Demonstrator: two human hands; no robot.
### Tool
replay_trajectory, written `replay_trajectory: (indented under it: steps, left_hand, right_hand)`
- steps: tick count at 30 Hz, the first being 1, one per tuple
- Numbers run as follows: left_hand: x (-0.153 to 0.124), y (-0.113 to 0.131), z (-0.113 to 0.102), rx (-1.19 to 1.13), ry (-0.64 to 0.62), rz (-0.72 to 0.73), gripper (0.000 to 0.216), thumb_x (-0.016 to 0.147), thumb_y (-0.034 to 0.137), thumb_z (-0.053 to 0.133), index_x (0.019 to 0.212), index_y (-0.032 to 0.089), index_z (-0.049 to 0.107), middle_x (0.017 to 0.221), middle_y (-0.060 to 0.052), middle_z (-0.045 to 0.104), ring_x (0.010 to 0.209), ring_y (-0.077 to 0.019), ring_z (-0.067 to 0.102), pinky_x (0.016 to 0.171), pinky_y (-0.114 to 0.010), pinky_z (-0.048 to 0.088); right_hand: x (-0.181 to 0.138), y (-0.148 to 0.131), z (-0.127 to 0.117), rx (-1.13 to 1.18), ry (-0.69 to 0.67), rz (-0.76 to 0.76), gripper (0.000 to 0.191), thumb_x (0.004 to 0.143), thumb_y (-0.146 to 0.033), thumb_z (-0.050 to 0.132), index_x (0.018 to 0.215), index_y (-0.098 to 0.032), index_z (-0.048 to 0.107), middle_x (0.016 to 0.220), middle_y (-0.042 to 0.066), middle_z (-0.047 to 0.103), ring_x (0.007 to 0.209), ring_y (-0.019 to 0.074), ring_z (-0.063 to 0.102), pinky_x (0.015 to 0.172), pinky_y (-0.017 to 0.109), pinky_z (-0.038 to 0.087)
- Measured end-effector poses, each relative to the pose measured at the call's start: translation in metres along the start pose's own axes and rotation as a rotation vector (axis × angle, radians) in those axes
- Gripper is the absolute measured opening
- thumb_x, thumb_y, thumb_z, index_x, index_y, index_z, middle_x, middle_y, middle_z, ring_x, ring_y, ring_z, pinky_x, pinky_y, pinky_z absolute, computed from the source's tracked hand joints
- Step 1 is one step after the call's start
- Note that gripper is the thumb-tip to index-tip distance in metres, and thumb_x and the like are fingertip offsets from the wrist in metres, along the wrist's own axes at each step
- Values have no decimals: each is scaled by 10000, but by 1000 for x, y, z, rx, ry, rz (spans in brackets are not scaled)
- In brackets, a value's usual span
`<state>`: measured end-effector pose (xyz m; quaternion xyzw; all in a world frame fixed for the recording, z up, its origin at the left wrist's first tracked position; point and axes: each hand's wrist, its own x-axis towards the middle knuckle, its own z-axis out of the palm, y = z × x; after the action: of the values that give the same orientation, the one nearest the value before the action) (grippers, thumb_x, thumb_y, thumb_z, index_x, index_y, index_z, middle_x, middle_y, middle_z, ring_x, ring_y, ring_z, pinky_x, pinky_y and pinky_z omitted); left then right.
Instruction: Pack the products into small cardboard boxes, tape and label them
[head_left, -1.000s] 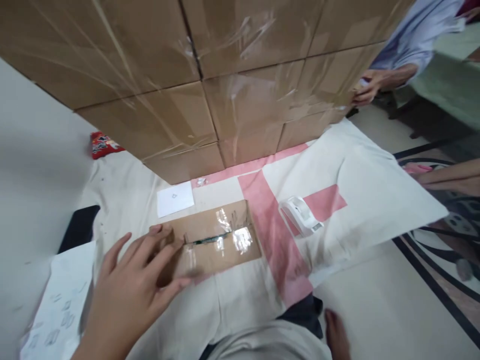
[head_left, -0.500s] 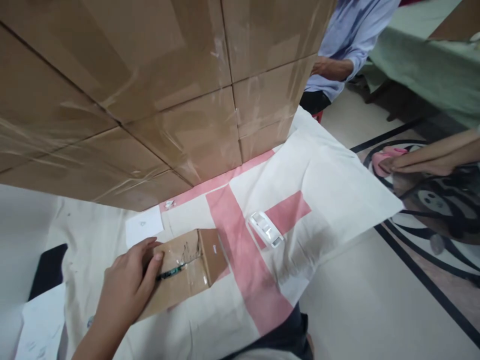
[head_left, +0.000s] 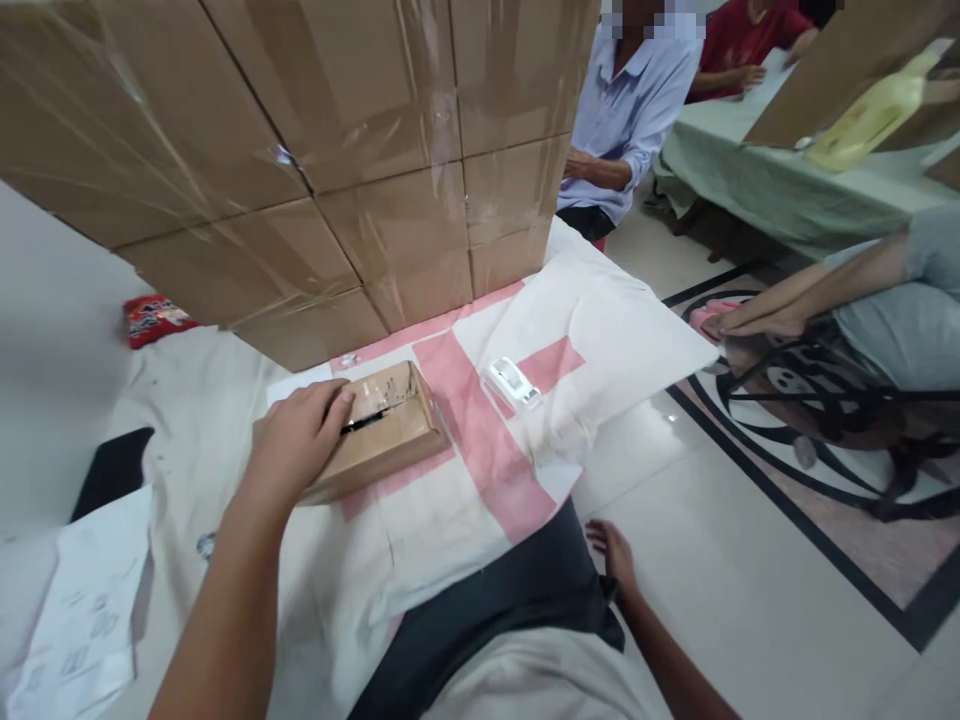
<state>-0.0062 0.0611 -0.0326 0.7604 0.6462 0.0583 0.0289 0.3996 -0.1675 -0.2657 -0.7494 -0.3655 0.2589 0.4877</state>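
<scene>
My left hand [head_left: 307,435] lies over the left end of a small cardboard box [head_left: 386,450], gripping it with the thumb on top. A narrow dark slit runs along the box's top, and crumpled clear tape covers its right end. My right hand [head_left: 611,555] hangs low beside my right leg, away from the table, its fingers apart and holding nothing. To the right of the box, a white plastic device [head_left: 514,383] lies on the pink and white cloth [head_left: 480,450]. What is inside the box is hidden.
Taped cardboard boxes [head_left: 405,190] form a tall wall behind the small box. Papers [head_left: 86,600], a dark flat object [head_left: 112,470] and a red packet [head_left: 156,320] lie at left. Beyond sit other people, one in a blue shirt [head_left: 637,100], near a green-covered table [head_left: 780,190].
The view has tilted up and shifted, bringing more of the room into sight. My right hand has come into view at the lower right. My left hand stays on the box.
</scene>
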Motion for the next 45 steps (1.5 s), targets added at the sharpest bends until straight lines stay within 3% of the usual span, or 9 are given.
replay_trajectory:
  steps: [5,11,18,23,26,30,38,41,45]
  left_hand:
    - [0,0,0,-36,13,-23,544,1020,516,249,1282,240,637,1354,-99,698,1236,-339,636,1028,-474,480]
    - [1,0,-1,-73,13,-42,548,1015,519,277,1308,242,648,1367,-105,695,1245,-332,634,1023,-445,484]
    - [4,-6,1,-86,12,-49,556,1013,551,282,1310,264,654,1378,-97,690,1236,-338,632,982,-433,492]
    - [2,-2,-2,-112,6,-39,551,1016,550,288,1312,260,650,1362,-97,698,1213,-325,640,979,-418,485]
    - [1,0,-4,-123,10,-34,538,1020,540,291,1287,253,661,1365,-96,696,1218,-327,637,986,-422,479]
    - [0,-1,-3,-140,30,-37,495,1021,520,317,1252,266,673,1333,-74,715,1202,-304,643,993,-403,471]
    - [9,2,-8,-191,81,-48,482,1008,517,354,1196,235,697,1262,-71,740,1144,-268,670,985,-372,494]
    - [1,-6,-11,-162,212,-31,437,1001,487,383,1162,222,691,1234,-94,733,1175,-290,655,1049,-442,479]
    - [-47,-7,4,-125,758,7,244,924,406,527,1003,251,698,997,-101,730,1100,-338,667,1015,-593,503]
  right_hand:
    - [48,-27,9,21,107,-243,317,1023,-446,448,1018,-196,642,1029,101,664,990,264,640,897,470,551]
    - [61,-85,52,-27,-146,-481,176,906,-335,593,777,-236,661,800,55,678,811,242,647,820,398,537]
    - [47,-92,42,-80,-262,-558,135,864,-286,634,877,-247,763,961,68,791,943,275,738,846,396,586]
    - [49,-116,37,-54,-172,-596,190,932,-284,574,812,-249,717,829,55,759,785,245,711,782,390,567]
    - [78,-140,55,-10,-64,-607,145,918,-329,588,949,-230,690,968,102,726,956,287,670,899,455,530]
    - [121,-161,102,39,-55,-574,409,843,-397,674,1187,-188,606,1164,152,656,1106,327,610,960,504,497]
    - [133,-168,128,112,-91,-502,172,898,-374,607,944,-214,568,952,51,598,916,246,586,864,410,470]
    - [131,-170,122,131,-90,-479,168,960,-336,520,840,-225,559,884,31,574,861,223,564,815,376,448]
    - [131,-171,119,152,-109,-450,266,995,-331,472,772,-229,577,869,30,573,887,220,561,836,370,434]
